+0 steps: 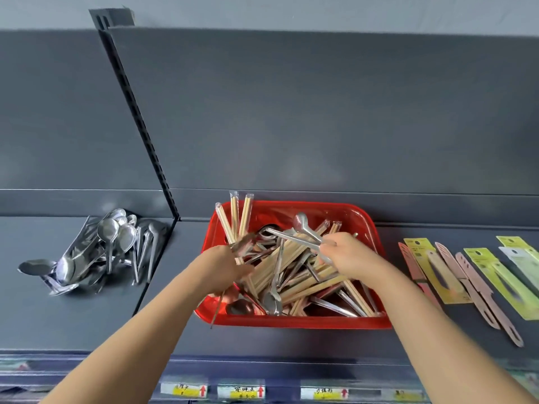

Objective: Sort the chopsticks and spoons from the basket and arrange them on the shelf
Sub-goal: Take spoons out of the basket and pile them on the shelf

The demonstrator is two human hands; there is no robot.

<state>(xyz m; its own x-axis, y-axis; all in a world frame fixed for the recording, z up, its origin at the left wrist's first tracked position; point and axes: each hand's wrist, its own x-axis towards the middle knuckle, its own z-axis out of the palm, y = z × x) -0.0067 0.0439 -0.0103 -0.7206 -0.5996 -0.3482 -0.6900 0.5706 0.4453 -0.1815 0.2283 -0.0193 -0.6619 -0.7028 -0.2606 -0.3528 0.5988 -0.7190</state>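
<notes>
A red basket [370, 228] sits on the dark grey shelf [163, 339], pushed back near the rear wall and just right of a slotted upright post [140, 118]. It is heaped with wrapped wooden chopsticks [306, 266] lying criss-cross, with loose metal spoons [272, 301] mixed among them; three more wrapped chopstick pairs [233, 217] lean up over the back-left rim. Both bare arms reach in from the near edge. The left hand [224, 266] is over the basket's left side, its fingers curled round a spoon bundle [243, 243] – the grip is blurred, but one thin handle hangs down past the front-left corner. The right hand [347, 255] is over the middle of the basket, fingers closed on the lifted spoons [297, 236], which point away to the left, one bowl raised above the chopsticks. On the shelf's left section, beyond the post and well apart from the basket, lies a sorted pile of spoons [102, 252] – bowls mostly toward the back. To the right of the basket, pink utensils on yellow and green cards [466, 275] lie in a slanted row. Price labels [242, 392] with red arrows run along the shelf's front edge.
</notes>
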